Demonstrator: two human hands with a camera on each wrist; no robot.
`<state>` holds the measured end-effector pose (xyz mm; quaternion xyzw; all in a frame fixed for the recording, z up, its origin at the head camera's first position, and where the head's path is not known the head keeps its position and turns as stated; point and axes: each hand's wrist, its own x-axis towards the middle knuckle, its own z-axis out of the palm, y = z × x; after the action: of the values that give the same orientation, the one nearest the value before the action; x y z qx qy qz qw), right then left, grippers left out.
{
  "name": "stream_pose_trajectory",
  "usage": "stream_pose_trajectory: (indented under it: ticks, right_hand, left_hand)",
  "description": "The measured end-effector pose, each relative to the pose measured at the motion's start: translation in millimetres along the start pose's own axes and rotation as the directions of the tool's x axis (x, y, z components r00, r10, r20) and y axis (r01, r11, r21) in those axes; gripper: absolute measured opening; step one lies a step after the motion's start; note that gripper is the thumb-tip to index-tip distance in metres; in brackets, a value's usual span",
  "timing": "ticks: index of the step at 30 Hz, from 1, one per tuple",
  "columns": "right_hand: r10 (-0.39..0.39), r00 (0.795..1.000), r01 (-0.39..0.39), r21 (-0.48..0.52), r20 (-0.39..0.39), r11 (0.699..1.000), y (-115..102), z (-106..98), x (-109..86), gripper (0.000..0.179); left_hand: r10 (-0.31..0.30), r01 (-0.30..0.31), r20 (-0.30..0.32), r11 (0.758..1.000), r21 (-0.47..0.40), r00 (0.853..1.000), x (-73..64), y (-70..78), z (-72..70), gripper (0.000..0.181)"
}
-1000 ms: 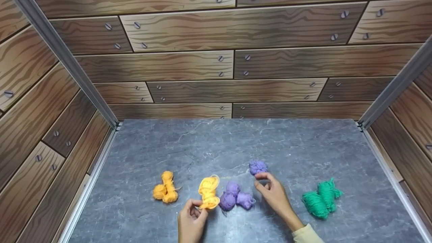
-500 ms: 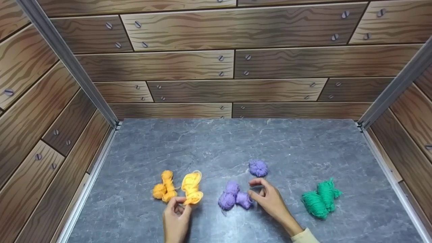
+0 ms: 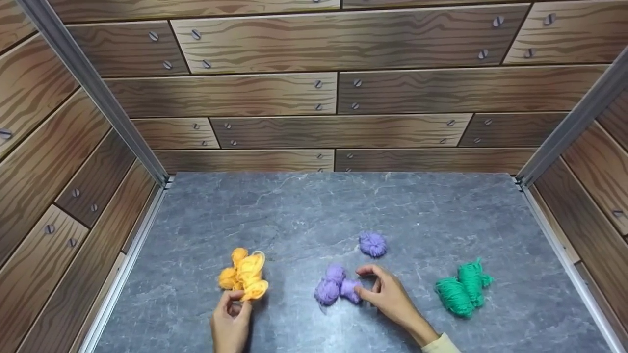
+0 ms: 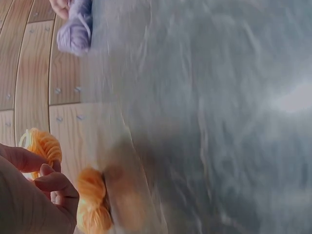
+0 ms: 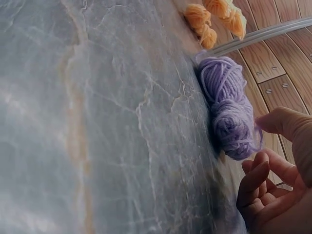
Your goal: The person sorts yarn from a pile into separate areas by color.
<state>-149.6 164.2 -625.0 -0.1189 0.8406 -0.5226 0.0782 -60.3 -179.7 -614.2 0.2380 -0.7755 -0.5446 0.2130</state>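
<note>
My left hand (image 3: 230, 321) pinches the lower end of a bright yellow-orange yarn skein (image 3: 251, 277). In the head view this skein overlaps a group of orange yarn bundles (image 3: 227, 278), partly hiding them. The left wrist view shows the held skein (image 4: 45, 146) above another orange bundle (image 4: 92, 204). At the middle lies a cluster of purple yarn bundles (image 3: 327, 291). My right hand (image 3: 387, 299) is at the cluster's right end, thumb and forefinger apart; its thumb tip is close to the purple yarn (image 5: 226, 107) in the right wrist view, and contact is unclear.
A lone purple yarn bundle (image 3: 373, 244) lies behind the right hand. Green yarn bundles (image 3: 454, 296) lie farther right on the grey marbled table (image 3: 294, 206). Wood-patterned walls (image 3: 274, 93) with metal edge rails (image 3: 122, 255) enclose the table on the left, back and right.
My left hand has carried the yellow-orange skein leftward, from beside the purple cluster to the orange bundles. My right hand has moved from the lone purple bundle toward the cluster's right end.
</note>
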Motion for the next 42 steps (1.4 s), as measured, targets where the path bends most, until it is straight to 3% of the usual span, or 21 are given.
stream_pose_trajectory:
  ticks: [6, 16, 26, 32, 42]
  right_hand:
    - [-0.011, 1.0, 0.011, -0.022, 0.012, 1.0, 0, 3, 0.9, 0.04]
    - [-0.021, 0.999, 0.023, -0.084, 0.028, 0.996, 0, 4, -0.3, 0.036]
    - [-0.113, 0.993, 0.117, -0.144, 0.038, 0.983, -3, 9, -2.5, 0.032]
    - [-0.071, 0.996, 0.076, -0.115, 0.052, 0.99, -4, 8, -3.5, 0.031]
    - [0.0, 1.0, 0.001, -0.11, 0.011, 0.994, -3, 2, -2.9, 0.029]
  left_hand:
    - [-0.024, 0.026, -0.051, 0.999, 0.036, 0.998, 13.2, -5.0, -15.2, 0.021]
    - [-0.133, 0.145, -0.093, 0.98, 0.138, 0.987, 29.1, -13.2, -29.7, 0.02]
    - [-0.16, 0.166, -0.046, 0.962, 0.216, 0.986, 33.2, -21.6, -37.2, 0.022]
    - [-0.193, 0.188, -0.007, 0.95, 0.251, 0.981, 34.5, -24.0, -38.1, 0.029]
    - [-0.109, 0.094, 0.031, 0.946, 0.312, 0.994, 30.4, -25.9, -39.4, 0.04]
